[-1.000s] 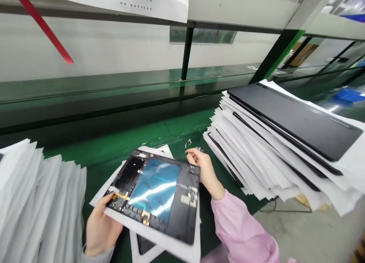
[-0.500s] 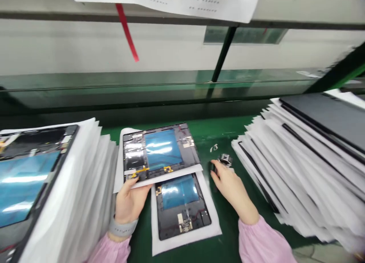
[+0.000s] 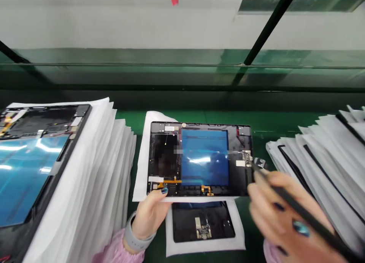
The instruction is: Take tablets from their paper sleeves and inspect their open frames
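Swinging in since the last look, the right hand (image 3: 285, 221) is gripping a thin black stick (image 3: 305, 213), and its tip is reaching the tablet's right edge, though the blur makes this hard to see well. The left hand (image 3: 149, 217) is holding the bottom edge of the tablet (image 3: 203, 156), with the thumb on top. The tablet is showing its open back with a blue panel, and a white sheet (image 3: 141, 171) is sticking out behind it. Below, another tablet (image 3: 202, 221) is lying on white paper (image 3: 171, 236) on the green bench (image 3: 256, 129). Big paper piles (image 3: 97, 187) are standing on both sides.
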A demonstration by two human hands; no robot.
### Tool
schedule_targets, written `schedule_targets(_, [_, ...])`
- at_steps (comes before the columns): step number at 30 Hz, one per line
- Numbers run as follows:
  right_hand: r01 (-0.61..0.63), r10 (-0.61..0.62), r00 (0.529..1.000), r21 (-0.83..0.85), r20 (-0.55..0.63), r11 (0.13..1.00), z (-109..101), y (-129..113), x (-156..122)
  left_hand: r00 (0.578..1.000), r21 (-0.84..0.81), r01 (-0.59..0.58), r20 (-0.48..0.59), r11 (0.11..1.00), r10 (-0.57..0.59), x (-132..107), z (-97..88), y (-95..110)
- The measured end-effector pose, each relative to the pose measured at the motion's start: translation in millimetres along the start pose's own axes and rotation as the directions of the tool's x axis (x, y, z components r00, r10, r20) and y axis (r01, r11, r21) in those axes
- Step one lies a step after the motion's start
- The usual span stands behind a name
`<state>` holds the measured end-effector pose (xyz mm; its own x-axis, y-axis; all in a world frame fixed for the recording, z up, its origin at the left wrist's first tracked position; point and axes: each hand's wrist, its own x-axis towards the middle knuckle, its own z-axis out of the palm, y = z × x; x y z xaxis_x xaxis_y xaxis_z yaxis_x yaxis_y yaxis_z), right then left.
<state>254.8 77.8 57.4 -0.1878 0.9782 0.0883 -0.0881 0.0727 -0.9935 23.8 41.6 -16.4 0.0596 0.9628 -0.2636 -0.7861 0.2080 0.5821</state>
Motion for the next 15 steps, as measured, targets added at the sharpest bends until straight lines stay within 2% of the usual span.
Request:
schedule_targets(2, [0.020,-0.013,0.980,-0.034,0.201,0.999,16,12,-5,1.000,0.005,0.026,-0.001,1.000,-0.026,-1,1.1,-1])
schedule_targets(4, [0.156,-0.102,0.941,-0.146,0.323,0.977,27,27,-11,0.999,0.005,0.040,-0.016,0.999,-0.040,-2,1.1,-3])
schedule_targets(5, [0.230,-0.145,0.927,-0.220,0.347,0.948,30,34,-14,0.999,0.005,0.044,-0.025,0.999,-0.044,-2,0.2,-4])
schedule_targets(7, [0.295,-0.184,0.922,-0.309,0.342,0.904,32,45,-15,0.998,0.010,0.056,-0.023,0.998,-0.056,-4,-3.1,-7])
schedule_targets(9, [0.276,-0.175,0.929,-0.295,0.325,0.915,31,51,-14,0.996,0.029,0.088,0.005,0.996,-0.088,-6,-7.1,-9])
schedule_targets(12, [0.250,-0.151,0.902,-0.206,0.404,0.946,28,55,-9,0.991,0.075,0.129,0.036,0.989,-0.131,-9,-8.8,-9])
schedule_targets(15, [0.319,-0.204,0.878,-0.211,0.433,0.924,27,58,-9,0.987,0.112,0.160,0.019,0.981,-0.163,-9,-2.7,-5])
